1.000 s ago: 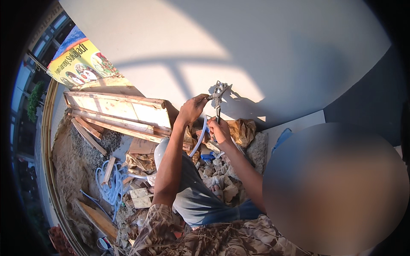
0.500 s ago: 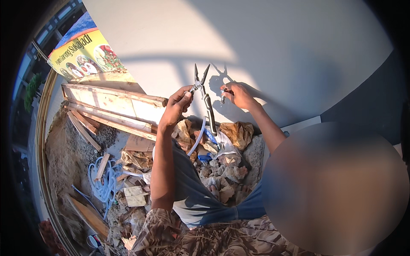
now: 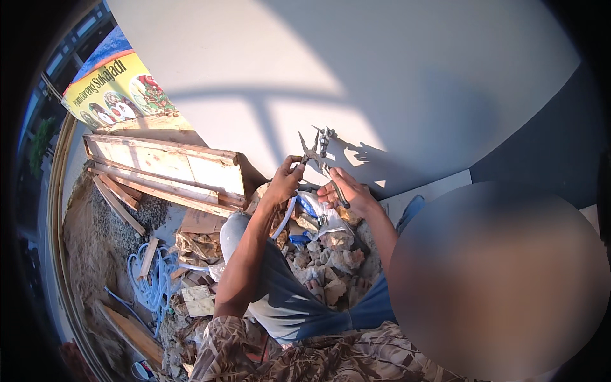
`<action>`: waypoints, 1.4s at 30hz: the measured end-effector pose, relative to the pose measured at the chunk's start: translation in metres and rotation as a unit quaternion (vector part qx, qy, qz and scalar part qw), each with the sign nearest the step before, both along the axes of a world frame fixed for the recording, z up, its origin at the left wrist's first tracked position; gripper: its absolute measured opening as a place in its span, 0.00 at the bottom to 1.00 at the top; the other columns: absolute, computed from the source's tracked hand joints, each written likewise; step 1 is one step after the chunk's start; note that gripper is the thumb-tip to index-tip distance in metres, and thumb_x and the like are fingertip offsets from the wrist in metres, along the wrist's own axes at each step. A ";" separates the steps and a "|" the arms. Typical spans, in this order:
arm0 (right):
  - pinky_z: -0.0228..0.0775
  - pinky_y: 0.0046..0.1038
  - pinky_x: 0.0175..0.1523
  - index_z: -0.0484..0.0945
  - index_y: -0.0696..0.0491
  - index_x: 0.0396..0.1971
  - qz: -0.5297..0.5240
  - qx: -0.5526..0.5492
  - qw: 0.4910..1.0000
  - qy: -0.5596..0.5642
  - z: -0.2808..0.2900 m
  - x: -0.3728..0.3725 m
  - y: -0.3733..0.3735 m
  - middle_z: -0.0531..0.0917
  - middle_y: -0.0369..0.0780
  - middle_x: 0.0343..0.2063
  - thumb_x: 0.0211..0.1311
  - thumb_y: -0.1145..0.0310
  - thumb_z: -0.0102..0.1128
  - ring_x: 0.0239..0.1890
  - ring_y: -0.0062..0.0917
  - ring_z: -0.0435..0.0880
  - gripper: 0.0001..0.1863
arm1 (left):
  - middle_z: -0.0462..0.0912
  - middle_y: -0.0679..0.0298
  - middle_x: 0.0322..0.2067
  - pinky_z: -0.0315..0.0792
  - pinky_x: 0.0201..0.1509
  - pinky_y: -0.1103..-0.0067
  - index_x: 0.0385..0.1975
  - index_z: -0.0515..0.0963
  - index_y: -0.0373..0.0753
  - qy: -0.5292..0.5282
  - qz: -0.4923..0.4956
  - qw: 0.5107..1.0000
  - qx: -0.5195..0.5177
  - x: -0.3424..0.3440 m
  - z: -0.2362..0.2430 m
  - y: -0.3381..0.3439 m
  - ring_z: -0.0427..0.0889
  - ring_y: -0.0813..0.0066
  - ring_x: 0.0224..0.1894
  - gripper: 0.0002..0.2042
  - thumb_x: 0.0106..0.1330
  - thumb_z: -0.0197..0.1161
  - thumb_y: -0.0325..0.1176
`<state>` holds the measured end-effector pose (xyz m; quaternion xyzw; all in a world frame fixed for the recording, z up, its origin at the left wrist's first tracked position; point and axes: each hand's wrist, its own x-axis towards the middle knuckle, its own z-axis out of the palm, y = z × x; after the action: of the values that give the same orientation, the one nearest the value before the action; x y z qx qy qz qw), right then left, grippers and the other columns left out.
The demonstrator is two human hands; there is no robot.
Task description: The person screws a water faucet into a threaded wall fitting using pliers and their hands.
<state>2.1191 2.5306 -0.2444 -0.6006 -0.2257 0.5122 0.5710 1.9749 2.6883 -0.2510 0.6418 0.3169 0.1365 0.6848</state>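
Observation:
Long-nose pliers (image 3: 311,153) are held up before the wall, jaws spread and pointing away from me. My left hand (image 3: 285,183) pinches one side of the pliers near the pivot. The other handle, dark and curved, lies across the palm of my right hand (image 3: 351,194), its fingers loosely bent around it. Just beyond the jaws, a small metal tap (image 3: 324,139) sticks out from the pale wall (image 3: 414,76); the pliers look apart from it, though the gap is hard to judge.
Rubble (image 3: 344,260) and crumpled bags lie between my legs, with a clear hose (image 3: 284,219) rising from them. A long wooden box (image 3: 159,159) stands on the left. Below it are a coiled blue hose (image 3: 153,286) and planks. A printed banner (image 3: 114,83) hangs at far left.
My right hand has come away from the tap and down onto the pliers' handle. My left hand has moved lower and to the right, bringing the pliers with it.

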 end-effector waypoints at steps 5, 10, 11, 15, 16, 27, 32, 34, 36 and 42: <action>0.50 0.16 0.22 0.55 0.54 0.70 0.014 -0.050 0.998 -0.041 -0.001 0.037 -0.034 0.66 0.26 0.22 0.68 0.60 0.58 0.19 0.09 0.59 0.35 | 0.68 0.67 0.24 0.66 0.18 0.80 0.53 0.63 0.38 -0.042 0.033 0.996 -0.069 0.034 -0.009 -0.043 0.68 0.81 0.20 0.16 0.72 0.54 0.37; 0.44 0.15 0.20 0.66 0.56 0.63 0.058 -0.044 0.987 -0.141 0.012 0.071 -0.040 0.62 0.23 0.18 0.66 0.57 0.61 0.17 0.06 0.56 0.30 | 0.71 0.64 0.28 0.72 0.23 0.77 0.53 0.61 0.38 -0.097 0.035 0.988 -0.114 0.044 -0.008 -0.066 0.72 0.78 0.23 0.17 0.71 0.56 0.35; 0.42 0.14 0.20 0.71 0.55 0.57 0.037 -0.046 0.989 -0.133 0.020 0.068 -0.047 0.61 0.21 0.18 0.66 0.57 0.61 0.16 0.06 0.55 0.25 | 0.71 0.63 0.28 0.75 0.25 0.75 0.53 0.61 0.38 -0.099 0.025 0.986 -0.130 0.045 -0.007 -0.069 0.73 0.77 0.24 0.17 0.71 0.57 0.35; 0.56 0.16 0.24 0.69 0.62 0.61 0.041 -0.054 0.992 -0.105 0.012 0.076 -0.049 0.72 0.28 0.22 0.65 0.57 0.62 0.21 0.09 0.65 0.31 | 0.72 0.62 0.28 0.79 0.27 0.73 0.53 0.61 0.37 -0.104 0.009 0.989 -0.107 0.054 -0.024 -0.061 0.75 0.75 0.24 0.18 0.71 0.57 0.36; 0.56 0.16 0.24 0.69 0.61 0.61 0.043 -0.052 0.992 -0.105 0.010 0.078 -0.048 0.72 0.28 0.22 0.65 0.56 0.62 0.21 0.09 0.65 0.31 | 0.72 0.62 0.29 0.79 0.27 0.74 0.53 0.61 0.36 -0.101 0.013 0.989 -0.110 0.058 -0.023 -0.061 0.75 0.75 0.24 0.18 0.71 0.57 0.36; 0.44 0.15 0.17 0.78 0.55 0.50 0.042 -0.076 0.988 -0.130 0.002 0.098 -0.022 0.64 0.23 0.19 0.64 0.56 0.63 0.15 0.06 0.55 0.21 | 0.73 0.60 0.31 0.77 0.26 0.78 0.55 0.62 0.34 -0.087 0.054 0.992 -0.070 0.072 -0.018 -0.061 0.75 0.76 0.25 0.19 0.72 0.56 0.37; 0.52 0.18 0.24 0.79 0.55 0.49 0.050 -0.068 0.991 -0.099 0.002 0.095 -0.025 0.68 0.26 0.21 0.61 0.51 0.64 0.20 0.10 0.61 0.25 | 0.70 0.63 0.28 0.68 0.20 0.81 0.55 0.60 0.36 -0.105 0.088 0.989 -0.059 0.078 -0.029 -0.065 0.70 0.80 0.20 0.18 0.73 0.53 0.38; 0.48 0.18 0.21 0.79 0.55 0.49 0.048 -0.056 0.994 -0.076 0.000 0.097 -0.026 0.66 0.25 0.20 0.62 0.54 0.64 0.18 0.09 0.59 0.23 | 0.68 0.64 0.28 0.64 0.18 0.82 0.53 0.59 0.37 -0.114 0.093 0.988 -0.056 0.081 -0.032 -0.067 0.67 0.82 0.18 0.17 0.74 0.52 0.39; 0.45 0.17 0.20 0.79 0.55 0.49 0.034 -0.051 0.996 -0.063 -0.003 0.096 -0.028 0.65 0.25 0.19 0.64 0.56 0.63 0.17 0.08 0.57 0.21 | 0.67 0.65 0.27 0.59 0.16 0.83 0.52 0.59 0.37 -0.119 0.093 0.987 -0.053 0.082 -0.033 -0.069 0.64 0.84 0.16 0.16 0.74 0.52 0.39; 0.40 0.16 0.18 0.79 0.52 0.47 -0.024 -0.037 0.998 -0.034 0.000 0.064 -0.021 0.62 0.22 0.17 0.68 0.58 0.59 0.15 0.06 0.52 0.15 | 0.72 0.61 0.24 0.67 0.25 0.75 0.48 0.62 0.36 -0.060 0.081 0.989 0.113 0.073 -0.051 -0.045 0.71 0.74 0.21 0.13 0.74 0.49 0.37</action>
<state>2.1829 2.5099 -0.2449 -0.6435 -0.2115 0.4860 0.5523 2.0476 2.6435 -0.3018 0.6778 0.3088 0.2644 0.6127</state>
